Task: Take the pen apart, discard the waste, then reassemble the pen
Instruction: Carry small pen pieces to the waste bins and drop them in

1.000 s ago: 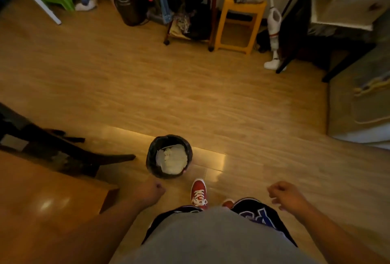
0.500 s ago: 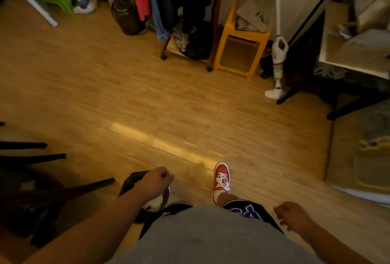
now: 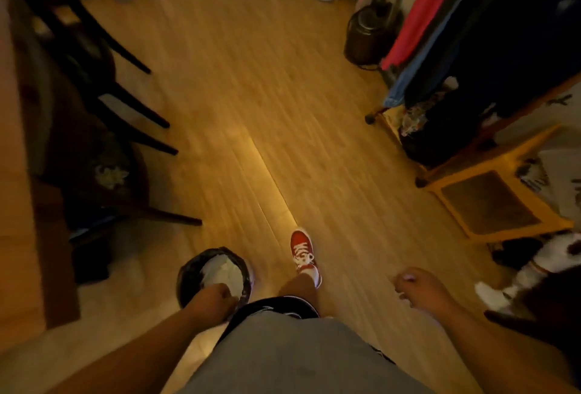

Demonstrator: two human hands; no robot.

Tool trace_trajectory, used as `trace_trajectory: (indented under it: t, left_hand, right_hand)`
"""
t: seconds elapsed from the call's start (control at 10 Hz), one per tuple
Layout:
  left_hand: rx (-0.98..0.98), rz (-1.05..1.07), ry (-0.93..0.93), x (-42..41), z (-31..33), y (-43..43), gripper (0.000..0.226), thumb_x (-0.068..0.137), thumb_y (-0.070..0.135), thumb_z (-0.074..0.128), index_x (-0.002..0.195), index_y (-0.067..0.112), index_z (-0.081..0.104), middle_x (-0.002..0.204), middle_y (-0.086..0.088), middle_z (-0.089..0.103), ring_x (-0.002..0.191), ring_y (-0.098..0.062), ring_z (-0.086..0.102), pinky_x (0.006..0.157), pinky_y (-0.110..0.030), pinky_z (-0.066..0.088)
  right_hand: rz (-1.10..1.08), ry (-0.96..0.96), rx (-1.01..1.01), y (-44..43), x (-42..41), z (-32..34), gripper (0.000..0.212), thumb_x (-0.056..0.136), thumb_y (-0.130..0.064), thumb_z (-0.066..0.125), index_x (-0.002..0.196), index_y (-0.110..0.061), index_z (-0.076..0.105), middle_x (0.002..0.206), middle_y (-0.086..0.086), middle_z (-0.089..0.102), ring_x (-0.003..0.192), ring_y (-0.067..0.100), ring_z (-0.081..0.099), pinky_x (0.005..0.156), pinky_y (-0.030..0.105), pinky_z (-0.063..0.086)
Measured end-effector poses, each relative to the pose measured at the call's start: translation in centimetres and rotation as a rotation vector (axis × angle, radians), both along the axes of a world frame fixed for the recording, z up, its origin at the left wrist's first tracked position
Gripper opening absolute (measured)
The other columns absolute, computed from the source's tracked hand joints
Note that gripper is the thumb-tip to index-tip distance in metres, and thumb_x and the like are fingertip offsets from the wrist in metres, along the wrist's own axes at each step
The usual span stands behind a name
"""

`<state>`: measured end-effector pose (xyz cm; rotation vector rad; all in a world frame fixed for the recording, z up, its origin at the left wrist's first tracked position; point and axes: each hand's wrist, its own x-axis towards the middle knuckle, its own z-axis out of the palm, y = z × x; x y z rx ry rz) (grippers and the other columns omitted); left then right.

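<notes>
A small black waste bin [image 3: 188, 271] with white crumpled paper inside stands on the wooden floor by my left foot. My left hand [image 3: 212, 300] is a closed fist right over the bin's near rim; whether it holds anything is hidden. My right hand [image 3: 419, 289] hangs at my right side, fingers loosely curled, nothing visible in it. No pen or pen part shows in the blurred view.
A dark wooden chair [image 3: 94, 104] and a table edge [image 3: 19, 236] stand to the left. A clothes rack [image 3: 471, 47], a yellow stool [image 3: 490, 198] and a dark canister [image 3: 367, 35] line the right side. My red shoe [image 3: 303, 252] steps ahead on the floor.
The view has swung left as I turned. My left fist has stayed over the bin and come lower toward its rim. The right hand stays at my side.
</notes>
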<state>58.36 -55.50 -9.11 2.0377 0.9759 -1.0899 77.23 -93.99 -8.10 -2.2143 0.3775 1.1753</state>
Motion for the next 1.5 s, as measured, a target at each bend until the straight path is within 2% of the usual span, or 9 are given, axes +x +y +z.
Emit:
trace_trajectory:
  t: [0.3,0.4,0.6,0.8,1.0,1.1,1.2,1.3,1.5]
  left_hand:
    - [-0.038,0.183,-0.044,10.8,-0.5,4.7,0.014,0.093,0.030,0.055,0.085,0.021,0.060,0.081,0.002,0.065,0.078,-0.016,0.064,0.073,-0.030,0.051]
    - [-0.068,0.224,-0.104,16.2,0.4,5.6,0.020,0.093,0.032,0.055,0.098,0.015,0.064,0.094,-0.007,0.069,0.087,-0.021,0.066,0.080,-0.036,0.054]
    - [-0.107,0.308,-0.245,29.5,1.3,6.9,0.022,0.093,0.037,0.056,0.092,0.017,0.064,0.089,-0.005,0.069,0.081,-0.020,0.066,0.076,-0.037,0.055]
    - [-0.100,0.432,-0.250,39.4,0.9,9.8,0.024,0.092,0.038,0.056,0.092,0.016,0.064,0.089,-0.004,0.070,0.083,-0.022,0.067,0.076,-0.039,0.056]
    - [-0.023,0.618,-0.210,40.8,1.3,13.8,0.020,0.089,0.037,0.058,0.080,0.020,0.062,0.078,0.001,0.067,0.072,-0.011,0.062,0.058,-0.026,0.045]
    - [0.001,0.745,-0.120,39.5,0.6,15.8,0.022,0.089,0.039,0.059,0.073,0.024,0.057,0.075,0.001,0.065,0.069,-0.012,0.060,0.055,-0.024,0.041]
    - [-0.033,0.825,-0.026,38.3,-0.7,18.2,0.021,0.089,0.041,0.058,0.079,0.023,0.058,0.081,-0.001,0.068,0.079,-0.018,0.064,0.063,-0.026,0.048]
    - [-0.058,0.883,0.041,37.7,-2.1,21.0,0.023,0.088,0.045,0.057,0.087,0.023,0.061,0.091,-0.003,0.072,0.088,-0.021,0.067,0.084,-0.036,0.055]
    - [-0.053,1.001,-0.019,39.4,-2.9,30.4,0.022,0.089,0.036,0.060,0.084,0.015,0.061,0.089,-0.010,0.071,0.087,-0.027,0.068,0.078,-0.036,0.054]
  right_hand:
    - [0.171,0.007,-0.014,7.7,15.8,1.8,0.019,0.092,-0.016,0.060,0.090,0.002,0.065,0.080,0.014,0.062,0.065,0.022,0.058,0.054,0.028,0.042]
    - [0.218,0.034,-0.051,8.5,20.0,2.2,0.020,0.093,-0.014,0.058,0.081,0.002,0.061,0.074,0.013,0.058,0.060,0.021,0.054,0.052,0.028,0.038]
    - [0.263,0.095,-0.168,10.2,30.1,0.6,0.024,0.089,-0.010,0.059,0.067,-0.007,0.050,0.065,0.014,0.049,0.053,0.021,0.048,0.046,0.023,0.032]
    - [0.320,0.131,-0.212,14.6,43.0,-0.9,0.023,0.092,-0.011,0.056,0.069,-0.007,0.054,0.068,0.014,0.055,0.054,0.022,0.048,0.050,0.028,0.037]
    - [0.537,0.093,-0.132,25.4,53.2,-0.5,0.017,0.088,-0.015,0.059,0.072,-0.009,0.056,0.069,0.011,0.055,0.061,0.021,0.054,0.056,0.031,0.041]
    - [0.705,0.033,-0.102,33.0,57.2,-1.0,0.021,0.087,-0.016,0.060,0.068,-0.007,0.059,0.065,0.009,0.060,0.054,0.017,0.054,0.048,0.024,0.039]
    - [0.779,0.016,-0.074,41.1,60.4,-2.2,0.022,0.089,-0.020,0.060,0.068,-0.014,0.064,0.068,0.008,0.065,0.060,0.021,0.059,0.053,0.025,0.041]
    - [0.848,-0.026,-0.068,49.1,62.4,-2.9,0.014,0.088,-0.027,0.062,0.075,-0.021,0.063,0.078,0.005,0.070,0.065,0.020,0.063,0.057,0.027,0.043]
    - [0.873,-0.024,-0.047,60.6,64.7,-1.5,0.005,0.090,-0.025,0.063,0.088,-0.021,0.062,0.085,0.005,0.069,0.066,0.016,0.062,0.051,0.024,0.042]
